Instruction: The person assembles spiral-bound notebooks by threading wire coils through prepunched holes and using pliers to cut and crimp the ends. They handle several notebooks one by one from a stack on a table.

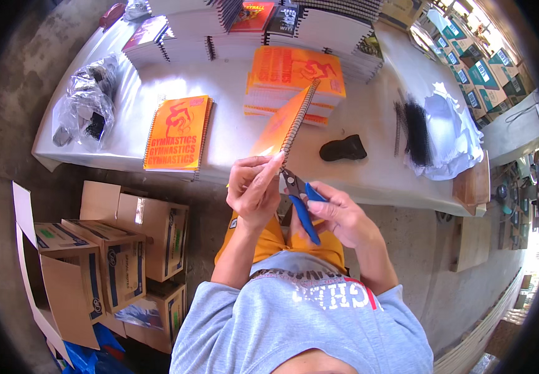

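My left hand (252, 191) grips an orange spiral-bound notebook (280, 128) by its lower end, tilted with the coil edge facing right. In my right hand (346, 216) is a pair of blue-handled cutting pliers (300, 210), their handles spread. The pliers' jaws are at the lower end of the coil, close to my left fingertips; whether they touch the wire I cannot tell. Behind the held notebook stands a stack of orange notebooks (310, 68). Another orange notebook (178, 134) lies flat on the table to the left.
A black curved object (343, 148) lies on the white table (232, 134). Loose black coils (415, 132) rest on white plastic at right, and a clear plastic bag (85, 103) sits at left. Tall notebook stacks (325, 28) line the back. Cardboard boxes (123, 262) stand below left.
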`<state>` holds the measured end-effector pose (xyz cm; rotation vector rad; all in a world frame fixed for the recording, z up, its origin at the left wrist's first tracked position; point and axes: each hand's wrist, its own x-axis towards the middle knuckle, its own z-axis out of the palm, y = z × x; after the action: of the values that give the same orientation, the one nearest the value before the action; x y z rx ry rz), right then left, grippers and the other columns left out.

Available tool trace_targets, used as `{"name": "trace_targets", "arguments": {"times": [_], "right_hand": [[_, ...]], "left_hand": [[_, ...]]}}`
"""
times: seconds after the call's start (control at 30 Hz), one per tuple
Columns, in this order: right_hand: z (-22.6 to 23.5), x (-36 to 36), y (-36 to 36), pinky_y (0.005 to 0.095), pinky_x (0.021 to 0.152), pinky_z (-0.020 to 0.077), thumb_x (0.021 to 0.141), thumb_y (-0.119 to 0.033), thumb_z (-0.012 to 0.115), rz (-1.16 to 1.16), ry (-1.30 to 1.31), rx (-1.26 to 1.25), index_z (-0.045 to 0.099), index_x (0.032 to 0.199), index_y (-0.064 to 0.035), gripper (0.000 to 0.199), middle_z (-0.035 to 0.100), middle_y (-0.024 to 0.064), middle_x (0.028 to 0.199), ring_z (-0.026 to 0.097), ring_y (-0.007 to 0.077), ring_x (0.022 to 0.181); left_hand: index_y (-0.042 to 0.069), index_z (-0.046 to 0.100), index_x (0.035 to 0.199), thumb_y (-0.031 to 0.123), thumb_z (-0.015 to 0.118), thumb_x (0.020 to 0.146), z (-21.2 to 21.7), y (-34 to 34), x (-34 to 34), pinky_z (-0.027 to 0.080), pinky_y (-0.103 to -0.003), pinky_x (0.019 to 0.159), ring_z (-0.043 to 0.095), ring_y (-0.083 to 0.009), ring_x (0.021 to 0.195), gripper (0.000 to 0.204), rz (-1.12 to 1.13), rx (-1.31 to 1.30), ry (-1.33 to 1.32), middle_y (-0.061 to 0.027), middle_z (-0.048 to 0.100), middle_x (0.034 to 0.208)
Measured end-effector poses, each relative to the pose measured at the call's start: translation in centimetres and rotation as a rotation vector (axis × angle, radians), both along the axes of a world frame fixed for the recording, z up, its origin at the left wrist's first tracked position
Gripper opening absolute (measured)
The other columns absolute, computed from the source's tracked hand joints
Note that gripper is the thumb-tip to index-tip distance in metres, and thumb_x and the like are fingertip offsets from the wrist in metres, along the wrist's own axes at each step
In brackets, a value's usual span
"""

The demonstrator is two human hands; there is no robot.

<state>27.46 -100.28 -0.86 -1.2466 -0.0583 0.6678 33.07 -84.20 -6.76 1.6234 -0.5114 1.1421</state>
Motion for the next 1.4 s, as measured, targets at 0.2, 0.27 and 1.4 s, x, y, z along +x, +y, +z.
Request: {"name": "trace_targets", "arguments": {"times": [0.2,0.27,1.4], "right_hand": [[-5.0,0.6,-7.4,0.0423,0.090,0.0388,0.086,-0.033,0.056,-0.519,-0.644,-1.336,0.044,0.131,-0.0189,0.049,0.051,0.0159,0.111,0.050,0.0334,0.103],[-8.3,1.0,-12.4,0.0556,0.093,0.0323,0.088,-0.038,0.052,-0.583,-0.371,-1.584,0.043,0.132,-0.0245,0.047,0.046,0.0153,0.120,0.042,0.0329,0.115],[-14.2,24.2,19.9,0.0455,0.071,0.0507,0.077,-0.041,0.066,-0.364,-0.685,-0.922,0.027,0.130,0.0040,0.080,0.064,0.0230,0.086,0.063,0.0384,0.082]], "left_hand": [[0.003,0.060,0.111,0.003,0.062,0.082,1.3,6.4,2.1,0.046,-0.026,0.074,0.055,-0.0160,0.084,0.029,0.247,-0.443,0.278,-0.0044,0.056,0.090],[0.003,0.060,0.110,0.008,0.060,0.085,1.9,8.2,3.5,0.045,-0.025,0.070,0.054,-0.0165,0.077,0.025,0.084,-0.817,0.240,-0.0037,0.056,0.089],[-0.005,0.046,0.119,0.017,0.045,0.095,-10.8,20.0,10.0,0.046,-0.029,0.071,0.051,-0.0164,0.081,0.033,0.396,-0.601,0.688,-0.0102,0.050,0.101]]}}
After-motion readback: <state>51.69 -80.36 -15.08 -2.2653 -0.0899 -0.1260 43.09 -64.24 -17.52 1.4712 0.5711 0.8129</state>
